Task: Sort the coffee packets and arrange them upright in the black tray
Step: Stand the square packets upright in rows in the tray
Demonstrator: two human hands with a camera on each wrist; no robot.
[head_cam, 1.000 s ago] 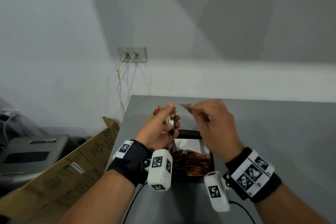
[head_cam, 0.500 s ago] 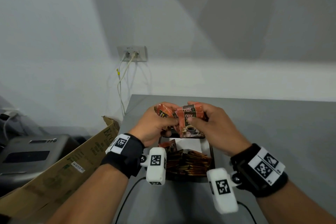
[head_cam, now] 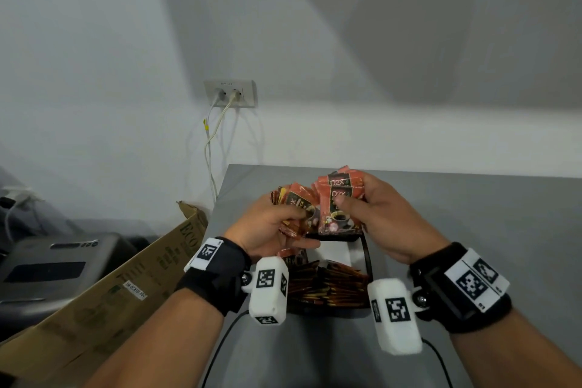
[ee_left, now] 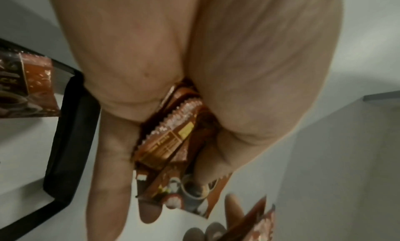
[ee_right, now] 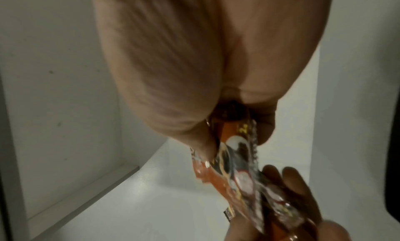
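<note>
Above the black tray [head_cam: 367, 257] (a row already lies stacked in its near end), the left hand [head_cam: 267, 227] clutches a fanned bunch of coffee packets [head_cam: 294, 201] while the right hand [head_cam: 382, 217] pinches two more, probably light, slick, crinkly foil best held by flat faces.

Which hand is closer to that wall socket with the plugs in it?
The left. The left hand holds packets just below and right of the wall socket; the right hand is further right, holding its own packets.
</note>
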